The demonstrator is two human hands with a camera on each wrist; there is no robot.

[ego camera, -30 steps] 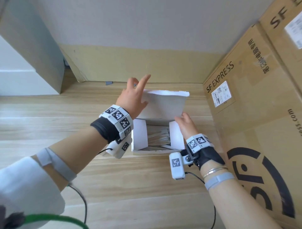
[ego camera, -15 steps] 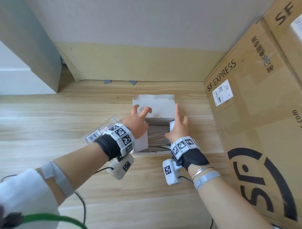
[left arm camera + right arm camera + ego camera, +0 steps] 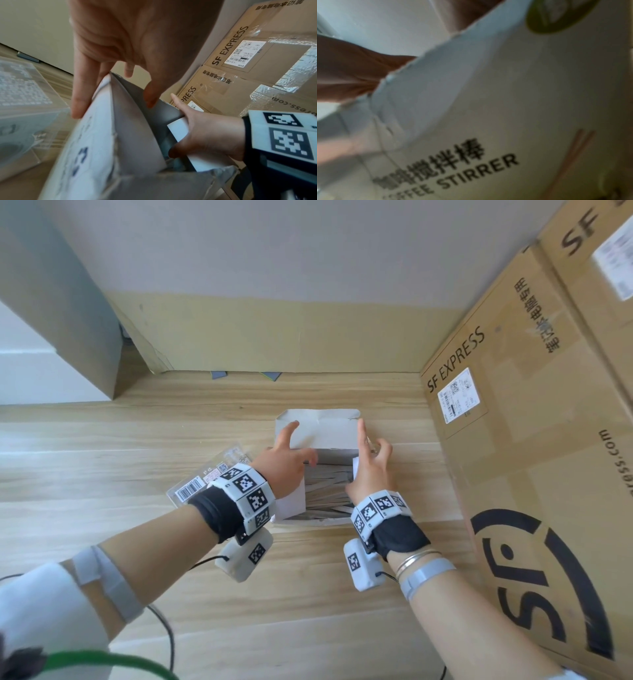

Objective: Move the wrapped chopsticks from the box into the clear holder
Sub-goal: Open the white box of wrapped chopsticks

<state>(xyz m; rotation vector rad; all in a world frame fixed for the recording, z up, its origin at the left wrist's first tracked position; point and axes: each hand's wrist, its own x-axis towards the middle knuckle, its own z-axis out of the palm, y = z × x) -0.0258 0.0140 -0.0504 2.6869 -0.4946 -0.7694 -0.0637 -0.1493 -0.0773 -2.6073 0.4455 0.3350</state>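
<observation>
A white cardboard box (image 3: 318,428) stands open on the wooden surface, its lid folded back away from me. Several paper-wrapped chopsticks (image 3: 329,491) lie inside. My left hand (image 3: 287,463) straddles the box's left flap (image 3: 102,128) with straight, spread fingers, some outside it and some inside. My right hand (image 3: 368,467) holds the right flap (image 3: 178,128), thumb inside and index finger straight along the lid's edge. The clear holder (image 3: 209,477), with barcode stickers, lies left of the box, partly hidden by my left wrist. The right wrist view is filled by the box's blurred printed side (image 3: 488,94).
Large brown SF Express cartons (image 3: 531,440) stand close to the right of the box. A cardboard sheet (image 3: 274,337) leans on the wall behind. Bare wooden surface (image 3: 274,594) lies in front and to the left.
The lid, held upright a second ago, now lies folded back. Both hands have come down onto the side flaps. The clear holder has come into view at the left.
</observation>
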